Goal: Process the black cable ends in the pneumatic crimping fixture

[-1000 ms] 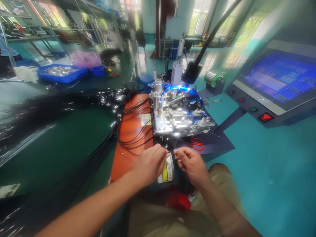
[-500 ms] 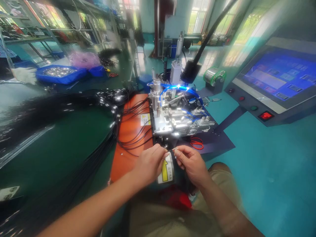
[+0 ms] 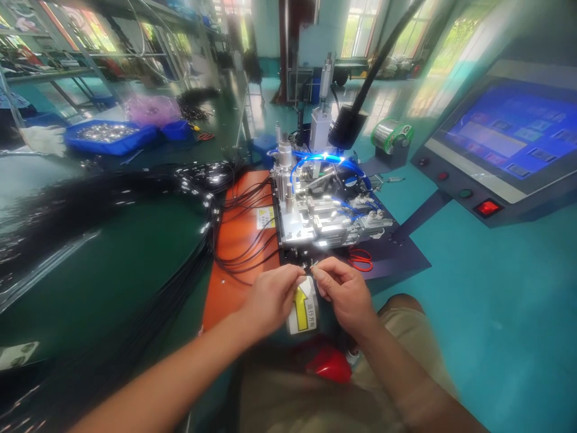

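My left hand (image 3: 274, 299) is pinched closed in front of the machine, on a thin wire whose length is mostly hidden by the fingers. Close by, my right hand (image 3: 346, 296) pinches the small end of the wire (image 3: 313, 263), which pokes up past its fingertips. The two sets of fingertips are a small gap apart, above a white label with a yellow arrow (image 3: 303, 310). Just beyond stands a metal bench machine (image 3: 329, 210) with blue air tubes. Thin black cables (image 3: 246, 260) run across the orange surface (image 3: 225, 300) beside my left hand.
A thick bundle of black cables (image 3: 180, 270) hangs at left. Red-handled scissors (image 3: 360, 260) lie right of my hands. A solder wire spool (image 3: 392, 137) and a control screen (image 3: 509, 132) stand at right. A blue tray (image 3: 106, 144) of small metal parts sits far left.
My right hand has shifted slightly up and left, and its fingertips have turned. The wire that stretched between both hands now shows as a small tip at the right fingertips.
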